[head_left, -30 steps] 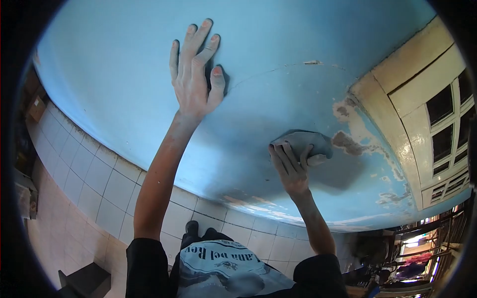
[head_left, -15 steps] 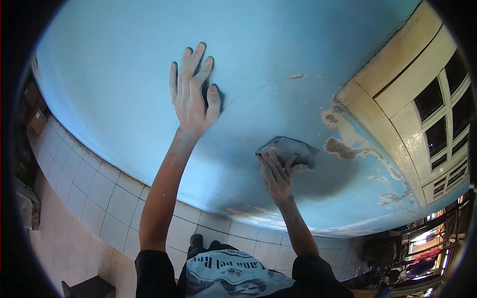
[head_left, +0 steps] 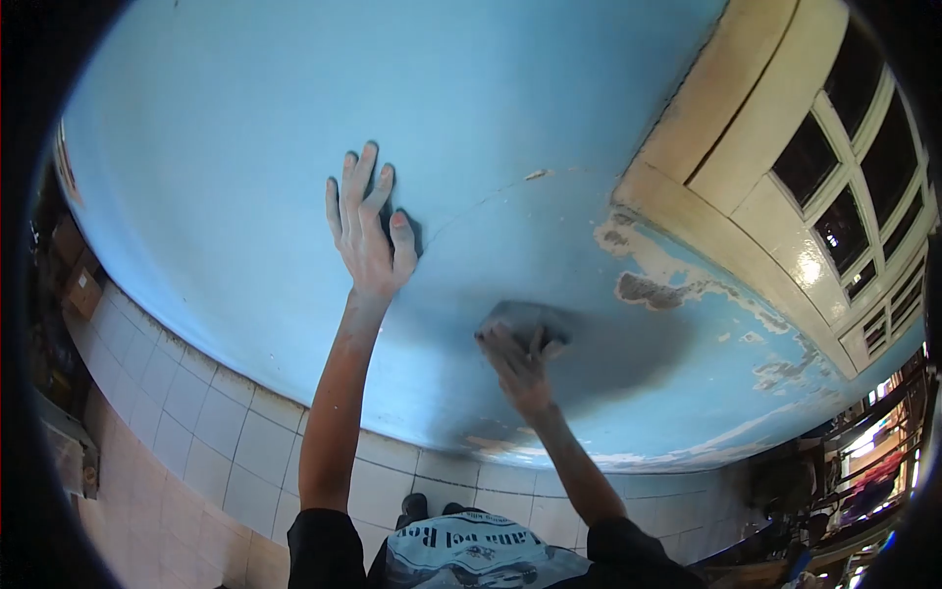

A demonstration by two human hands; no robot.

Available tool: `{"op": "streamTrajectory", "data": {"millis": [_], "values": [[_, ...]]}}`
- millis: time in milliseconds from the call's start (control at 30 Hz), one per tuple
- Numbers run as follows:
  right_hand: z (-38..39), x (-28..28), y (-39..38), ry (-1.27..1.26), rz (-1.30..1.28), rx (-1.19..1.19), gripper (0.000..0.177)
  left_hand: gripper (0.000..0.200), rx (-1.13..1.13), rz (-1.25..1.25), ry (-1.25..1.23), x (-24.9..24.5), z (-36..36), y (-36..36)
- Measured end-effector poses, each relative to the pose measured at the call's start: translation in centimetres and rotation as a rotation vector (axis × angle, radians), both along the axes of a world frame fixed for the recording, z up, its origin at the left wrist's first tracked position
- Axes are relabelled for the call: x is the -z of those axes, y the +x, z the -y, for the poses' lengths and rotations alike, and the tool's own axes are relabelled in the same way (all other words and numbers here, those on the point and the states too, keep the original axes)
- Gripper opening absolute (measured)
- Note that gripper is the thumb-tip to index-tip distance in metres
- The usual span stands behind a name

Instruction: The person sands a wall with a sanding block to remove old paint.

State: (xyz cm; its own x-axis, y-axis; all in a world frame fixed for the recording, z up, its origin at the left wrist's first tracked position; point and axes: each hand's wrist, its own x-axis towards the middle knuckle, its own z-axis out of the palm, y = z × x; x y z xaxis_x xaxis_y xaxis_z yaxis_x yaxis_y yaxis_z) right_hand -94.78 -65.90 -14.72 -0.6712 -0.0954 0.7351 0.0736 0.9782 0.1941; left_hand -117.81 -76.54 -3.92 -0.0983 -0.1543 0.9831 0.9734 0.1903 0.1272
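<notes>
My left hand [head_left: 369, 240] rests with spread fingers on a light blue painted wall [head_left: 245, 187], and pale dust coats its skin. Lower and to the right, my right hand [head_left: 520, 368] presses a dark grey sheet, which looks like sandpaper [head_left: 535, 322], against the wall. Motion blurs that hand and the sheet. The fingers lie over the sheet's near side, with the thumb at its right. A thin crack runs across the wall from beside my left thumb to a small chip [head_left: 536, 175]. Shadow surrounds my right hand.
Peeled paint with a bare grey patch [head_left: 650, 291] lies right of the sheet. A cream wooden frame with dark panes [head_left: 810, 162] borders the wall. White tiles [head_left: 260, 422] line the wall's foot. Cluttered shelves [head_left: 873, 471] stand at lower right, a cardboard box [head_left: 82, 293] at far left.
The camera view has shifted, so the wall and frame appear moved left. My right hand and the sheet appear lower and farther left, now blurred. My left hand keeps its place beside the crack.
</notes>
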Motion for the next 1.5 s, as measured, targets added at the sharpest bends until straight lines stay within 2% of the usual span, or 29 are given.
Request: {"op": "streamTrajectory", "data": {"millis": [100,167,300,367,500,567,600,667,733,800,933,1000,1033,1100,1133,1200,1267,1333,1433,1467,1500], "values": [[-0.1,0.3,1.4,-0.01,0.047,0.03,0.035,0.037,0.009,0.011,-0.064,0.1,0.2,0.1],[-0.7,-1.3,1.4,-0.163,-0.17,-0.094,0.042,0.036,0.002,0.005,-0.017,-0.2,0.0,0.2],[-2.1,-5.2,1.8,-0.258,-0.277,0.037,0.054,0.036,-0.013,0.018,-0.035,-0.5,0.2,0.7],[-3.4,-5.6,2.0,-0.019,-0.336,0.082,0.056,0.038,-0.003,0.007,-0.045,-0.2,0.0,0.3],[-6.0,-6.1,3.1,0.032,-0.356,0.185,0.047,0.04,-0.018,-0.004,-0.058,-0.2,0.1,0.2],[-5.9,-8.1,2.8,-0.088,-0.76,0.255,0.046,0.039,-0.029,-0.009,-0.053,-0.4,0.0,0.3],[-5.9,-8.4,2.5,-0.096,-0.76,0.258,0.046,0.037,-0.038,-0.011,-0.043,-0.4,-0.1,0.5],[-5.0,-8.7,1.2,-0.173,-0.844,0.04,0.052,0.038,-0.038,-0.008,-0.045,-0.5,-0.1,0.7],[-2.5,-7.8,1.3,-0.168,-0.372,0.162,0.053,0.038,-0.038,-0.01,-0.041,-0.5,0.0,0.6],[-1.3,-7.2,0.5,-0.134,0.032,-0.059,0.05,0.038,-0.031,-0.031,-0.048,-0.5,0.1,0.2],[-5.3,-5.0,1.9,-0.134,-0.198,-0.068,0.051,0.038,-0.021,-0.04,-0.048,-0.6,0.2,0.2],[-8.2,-0.6,1.2,-0.675,-0.729,0.199,0.055,0.04,-0.032,-0.032,-0.067,-0.3,0.1,0.0],[-6.7,-2.2,1.0,-0.677,-0.729,0.201,0.055,0.04,-0.032,-0.031,-0.069,-0.4,0.1,0.0],[-1.6,-7.3,0.4,-0.122,-0.443,0.266,0.051,0.04,-0.035,-0.034,-0.072,-0.4,0.1,0.1],[-1.1,-7.2,0.4,-0.125,-0.436,0.271,0.051,0.04,-0.031,-0.027,-0.076,-0.3,0.1,0.3],[-0.7,-7.2,0.2,-0.158,-0.007,-0.049,0.046,0.038,-0.025,-0.016,-0.071,-0.3,0.2,0.3],[-1.8,-6.1,0.9,-0.21,-0.028,-0.074,0.047,0.038,-0.028,-0.017,-0.067,-0.3,0.1,0.2],[-1.4,-6.0,1.2,-0.243,-0.463,0.293,0.05,0.038,-0.031,-0.013,-0.067,-0.3,0.2,0.1],[0.2,-5.5,0.2,-0.304,-0.556,0.293,0.048,0.037,-0.028,-0.008,-0.07,-0.2,0.1,0.2],[0.3,-5.3,0.6,-0.309,-0.549,0.295,0.048,0.039,-0.018,-0.012,-0.074,-0.2,0.1,0.2],[0.3,-5.2,0.9,-0.286,-0.428,0.277,0.047,0.04,-0.013,-0.019,-0.073,-0.2,0.2,0.2]]}}
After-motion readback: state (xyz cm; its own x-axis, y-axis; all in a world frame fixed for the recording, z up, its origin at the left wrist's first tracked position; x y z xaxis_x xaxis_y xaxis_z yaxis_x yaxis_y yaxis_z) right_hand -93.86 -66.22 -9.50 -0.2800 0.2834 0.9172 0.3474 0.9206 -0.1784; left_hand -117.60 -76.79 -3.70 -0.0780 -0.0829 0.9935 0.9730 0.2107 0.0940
